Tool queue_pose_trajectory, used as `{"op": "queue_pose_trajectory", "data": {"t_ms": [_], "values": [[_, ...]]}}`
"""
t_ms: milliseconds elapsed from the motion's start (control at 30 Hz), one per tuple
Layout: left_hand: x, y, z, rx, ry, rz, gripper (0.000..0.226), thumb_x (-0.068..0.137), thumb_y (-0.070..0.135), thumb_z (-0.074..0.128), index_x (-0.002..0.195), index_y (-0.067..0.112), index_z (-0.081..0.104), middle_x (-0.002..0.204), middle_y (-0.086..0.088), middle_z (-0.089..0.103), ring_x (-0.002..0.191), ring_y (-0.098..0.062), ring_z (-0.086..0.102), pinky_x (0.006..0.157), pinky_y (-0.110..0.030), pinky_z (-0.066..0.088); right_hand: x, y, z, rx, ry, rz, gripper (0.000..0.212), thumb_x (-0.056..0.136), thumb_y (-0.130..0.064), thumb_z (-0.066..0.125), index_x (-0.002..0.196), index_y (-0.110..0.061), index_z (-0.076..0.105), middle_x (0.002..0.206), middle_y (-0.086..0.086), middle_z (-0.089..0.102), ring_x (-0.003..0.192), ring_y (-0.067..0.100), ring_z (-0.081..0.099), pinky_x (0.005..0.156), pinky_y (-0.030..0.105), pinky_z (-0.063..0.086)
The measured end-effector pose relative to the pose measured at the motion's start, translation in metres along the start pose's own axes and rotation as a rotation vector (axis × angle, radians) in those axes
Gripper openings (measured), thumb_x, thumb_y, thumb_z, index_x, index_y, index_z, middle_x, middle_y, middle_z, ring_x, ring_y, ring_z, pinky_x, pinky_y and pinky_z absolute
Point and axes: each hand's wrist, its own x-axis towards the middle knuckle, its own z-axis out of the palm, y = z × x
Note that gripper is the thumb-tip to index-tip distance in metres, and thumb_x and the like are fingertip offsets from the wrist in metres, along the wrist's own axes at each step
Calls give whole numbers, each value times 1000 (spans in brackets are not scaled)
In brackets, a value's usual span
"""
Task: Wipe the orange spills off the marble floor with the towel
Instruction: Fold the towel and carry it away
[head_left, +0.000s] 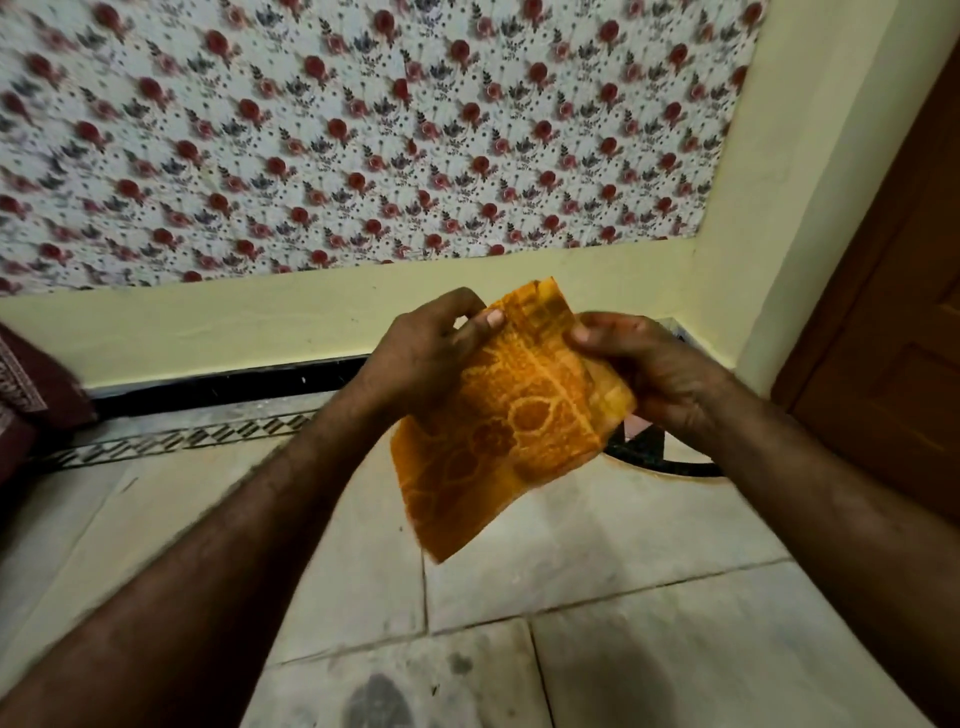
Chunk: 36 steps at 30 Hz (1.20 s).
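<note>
An orange patterned towel, folded into a flat rectangle, hangs in the air above the marble floor. My left hand pinches its upper left edge with the thumb on top. My right hand grips its upper right edge, fingers curled around the cloth. The towel's lower corner points down toward the floor. I see no orange spill on the visible floor tiles.
A pale yellow wall with floral wallpaper stands ahead, with a black skirting strip and a patterned floor border. A brown wooden door is at the right. A dark red cloth is at the left edge. A dark inlay lies under my right hand.
</note>
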Motion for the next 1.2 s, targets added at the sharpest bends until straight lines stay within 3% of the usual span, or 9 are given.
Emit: {"op": "queue_pose_trajectory", "data": {"t_ms": [100, 267, 367, 433, 533, 600, 700, 1000, 1200], "values": [[2, 1, -3, -207, 66, -30, 28, 100, 55, 45, 101, 31, 59, 108, -1, 63, 99, -23, 63, 73, -37, 55, -4, 26, -7, 184, 59, 175, 85, 80, -84, 51, 128, -16, 68, 128, 18, 69, 119, 38, 66, 107, 59, 44], [8, -13, 8, -387, 96, -266, 30, 102, 50, 45, 105, 24, 58, 108, -7, 62, 101, -27, 62, 76, -38, 55, -7, 49, 11, 303, -85, 246, 106, 80, -92, 22, 140, -13, 60, 138, 21, 62, 132, 38, 57, 117, 56, 33], [14, -15, 6, -590, 89, -437, 31, 101, 49, 49, 114, 22, 58, 117, -8, 62, 106, -28, 62, 87, -44, 55, -4, 30, 15, 389, -42, 98, 87, 84, -79, 49, 134, -9, 62, 132, 19, 65, 126, 37, 60, 109, 54, 43], [17, -17, -2, -821, 61, -508, 40, 99, 51, 53, 122, 18, 57, 120, -12, 67, 107, -30, 66, 91, -50, 56, -2, 21, 13, 375, -49, 30, 65, 79, -50, 77, 128, -10, 63, 124, 14, 67, 118, 32, 65, 99, 49, 51], [10, -29, -11, -784, -127, -517, 44, 97, 46, 57, 132, 20, 56, 123, -14, 70, 110, -35, 68, 93, -54, 55, -2, 22, 17, 165, -5, 88, 55, 81, -8, 77, 133, -11, 61, 125, 12, 71, 117, 32, 67, 98, 47, 55], [5, -41, -9, -710, -208, -512, 57, 94, 21, 66, 146, 17, 43, 135, -16, 60, 115, -36, 65, 90, -50, 57, 0, 26, 17, 121, 135, 145, 48, 85, 6, 70, 131, -5, 61, 120, 15, 73, 113, 34, 69, 98, 48, 56], [3, -54, -7, -836, -159, -491, 83, 84, 0, 71, 151, 29, 32, 142, -19, 50, 114, -37, 64, 83, -44, 60, 3, 23, 14, 179, 225, 154, 41, 83, 10, 68, 123, 4, 62, 120, 21, 72, 110, 37, 70, 99, 52, 55], [0, -59, 6, -781, -249, -396, 62, 84, 1, 72, 135, 32, 55, 135, -8, 56, 119, -32, 60, 95, -44, 55, 0, 3, 15, 101, 311, 102, 65, 85, 18, 64, 137, -13, 45, 121, 15, 60, 101, 33, 67, 61, 35, 61], [0, -60, 22, -707, -168, -400, 43, 91, 7, 65, 126, 31, 63, 132, -9, 58, 120, -30, 56, 112, -49, 41, -5, 5, 8, -132, 250, 104, 51, 83, 16, 66, 123, -13, 65, 129, 15, 60, 109, 34, 63, 89, 51, 59]]}}
